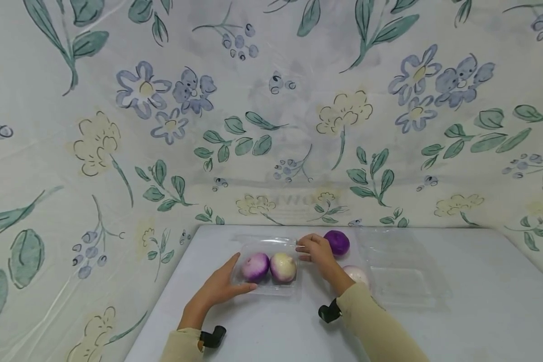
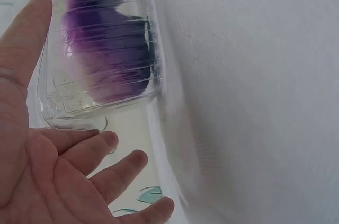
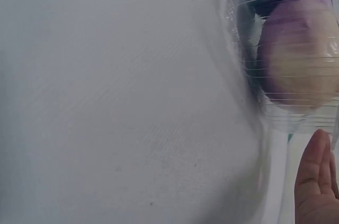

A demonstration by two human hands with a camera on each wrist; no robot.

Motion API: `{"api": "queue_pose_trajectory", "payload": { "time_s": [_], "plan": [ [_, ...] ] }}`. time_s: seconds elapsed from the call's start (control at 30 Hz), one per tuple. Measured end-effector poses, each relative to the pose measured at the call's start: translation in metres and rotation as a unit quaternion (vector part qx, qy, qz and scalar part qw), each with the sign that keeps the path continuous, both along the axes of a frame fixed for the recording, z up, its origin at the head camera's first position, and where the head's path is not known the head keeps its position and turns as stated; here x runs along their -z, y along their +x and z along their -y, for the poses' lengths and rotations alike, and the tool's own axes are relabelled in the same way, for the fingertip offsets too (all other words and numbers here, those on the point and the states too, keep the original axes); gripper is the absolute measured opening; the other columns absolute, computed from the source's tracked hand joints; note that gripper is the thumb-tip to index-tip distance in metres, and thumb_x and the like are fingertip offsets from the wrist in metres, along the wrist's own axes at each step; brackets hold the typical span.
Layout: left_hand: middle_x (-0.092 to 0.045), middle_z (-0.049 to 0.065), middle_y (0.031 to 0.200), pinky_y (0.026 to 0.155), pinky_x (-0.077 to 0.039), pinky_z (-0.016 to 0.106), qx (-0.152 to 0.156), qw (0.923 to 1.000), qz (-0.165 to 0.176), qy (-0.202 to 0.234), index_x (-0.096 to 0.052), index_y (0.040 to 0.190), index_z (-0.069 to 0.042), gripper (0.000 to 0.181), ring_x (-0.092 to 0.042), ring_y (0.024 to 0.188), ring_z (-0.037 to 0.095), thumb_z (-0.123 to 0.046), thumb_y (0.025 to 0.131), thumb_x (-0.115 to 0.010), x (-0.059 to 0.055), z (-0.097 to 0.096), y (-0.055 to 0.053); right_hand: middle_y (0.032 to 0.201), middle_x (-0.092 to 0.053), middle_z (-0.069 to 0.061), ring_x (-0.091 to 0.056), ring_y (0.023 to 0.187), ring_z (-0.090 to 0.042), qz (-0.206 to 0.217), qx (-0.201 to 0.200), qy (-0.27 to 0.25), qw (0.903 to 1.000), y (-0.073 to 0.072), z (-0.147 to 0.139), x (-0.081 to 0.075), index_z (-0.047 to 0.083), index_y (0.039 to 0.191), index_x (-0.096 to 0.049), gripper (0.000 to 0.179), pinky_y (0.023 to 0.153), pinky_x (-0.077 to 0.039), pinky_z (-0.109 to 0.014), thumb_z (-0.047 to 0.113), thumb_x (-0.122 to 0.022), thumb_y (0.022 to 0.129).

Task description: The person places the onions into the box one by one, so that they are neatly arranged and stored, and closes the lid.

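A clear ribbed plastic box (image 1: 272, 290) lies on the table, with two round purple-and-white vegetables like turnips inside, the left one (image 1: 255, 267) more purple, the right one (image 1: 282, 267) paler. At the box's left end my left hand (image 1: 219, 284) has its thumb along the near side and its fingers spread, fairly straight (image 2: 111, 176). My right hand (image 1: 319, 251) is at the far right corner, fingers extended (image 3: 316, 168); whether they touch the box I cannot tell. Beyond that hand sits a deep purple round vegetable (image 1: 337, 243). A pale round one (image 1: 356, 275) is partly hidden by the right forearm.
Another clear plastic container (image 1: 402, 281) lies on the right of the white table (image 1: 479, 301). A patterned cloth (image 1: 271, 125) with flowers and leaves rises behind the table's far edge. Black camera mounts are strapped to both wrists.
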State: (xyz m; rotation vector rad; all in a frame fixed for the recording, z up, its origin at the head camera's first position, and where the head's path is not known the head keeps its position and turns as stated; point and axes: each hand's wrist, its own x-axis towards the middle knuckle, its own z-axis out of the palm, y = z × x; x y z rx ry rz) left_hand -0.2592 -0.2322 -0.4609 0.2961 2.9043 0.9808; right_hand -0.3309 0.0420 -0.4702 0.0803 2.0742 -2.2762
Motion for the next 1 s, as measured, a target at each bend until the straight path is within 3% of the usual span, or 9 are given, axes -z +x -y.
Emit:
{"api": "queue_pose_trajectory", "payload": {
  "time_s": [0.13, 0.4, 0.57, 0.7, 0.83, 1.0],
  "plan": [
    [-0.035, 0.027, 0.155, 0.113, -0.033, 0.059, -0.010, 0.9999, 0.002, -0.005, -0.025, 0.154, 0.003, 0.109, -0.037, 0.140, 0.047, -0.050, 0.077, -0.080, 0.001, -0.001, 0.001, 0.100, -0.068, -0.011, -0.065, 0.085, -0.013, -0.006, -0.008, 0.036, 0.9993, 0.000, -0.002, 0.004, -0.004, 0.102, -0.065, 0.016, 0.081, -0.060, -0.035, 0.005, -0.064, 0.089],
    [-0.042, 0.025, 0.152, 0.109, -0.036, 0.063, -0.015, 0.9996, -0.010, 0.021, -0.018, 0.155, 0.000, 0.113, -0.042, 0.138, 0.046, -0.049, 0.076, -0.082, -0.004, 0.001, 0.000, 0.116, -0.065, -0.016, -0.065, 0.098, -0.021, -0.026, -0.014, 0.106, 0.9939, 0.000, -0.005, 0.008, -0.001, 0.114, -0.064, 0.029, 0.086, -0.059, -0.033, 0.005, -0.068, 0.086],
    [-0.051, 0.023, 0.145, 0.105, -0.042, 0.061, -0.002, 0.9984, -0.022, 0.051, -0.029, 0.154, -0.009, 0.091, -0.054, 0.129, 0.041, -0.043, 0.084, -0.077, -0.008, 0.006, -0.002, 0.116, -0.065, -0.018, -0.065, 0.096, -0.021, -0.039, -0.003, 0.113, 0.9929, 0.001, -0.005, 0.007, -0.003, 0.115, -0.063, 0.032, 0.084, -0.059, -0.032, 0.001, -0.069, 0.084],
    [-0.063, 0.018, 0.125, 0.092, -0.053, 0.050, 0.003, 0.9980, -0.021, 0.060, -0.043, 0.148, -0.012, 0.069, -0.065, 0.108, 0.031, -0.038, 0.090, -0.071, -0.011, 0.009, -0.003, 0.109, -0.065, -0.018, -0.066, 0.087, -0.019, -0.049, 0.012, 0.132, 0.9899, 0.003, -0.004, 0.006, -0.004, 0.114, -0.063, 0.031, 0.074, -0.060, -0.030, 0.001, -0.069, 0.084],
    [-0.065, 0.010, 0.101, 0.073, -0.054, 0.034, -0.011, 0.9967, 0.012, 0.079, -0.043, 0.149, -0.017, 0.067, -0.064, 0.084, 0.019, -0.038, 0.091, -0.070, -0.012, 0.012, -0.002, 0.102, -0.066, -0.016, -0.066, 0.076, -0.016, -0.079, -0.001, 0.194, 0.9777, 0.010, -0.003, 0.004, -0.001, 0.114, -0.062, 0.029, 0.061, -0.058, -0.027, 0.004, -0.068, 0.087],
    [-0.064, 0.009, 0.085, 0.061, -0.052, 0.028, -0.006, 0.9937, 0.026, 0.109, -0.039, 0.152, -0.016, 0.068, -0.060, 0.064, 0.017, -0.036, 0.093, -0.068, -0.007, 0.010, -0.006, 0.102, -0.066, -0.015, -0.062, 0.069, -0.015, -0.110, -0.017, 0.276, 0.9546, 0.024, -0.002, -0.003, 0.003, 0.120, -0.058, 0.033, 0.058, -0.055, -0.027, 0.008, -0.064, 0.088]
  ]
}}
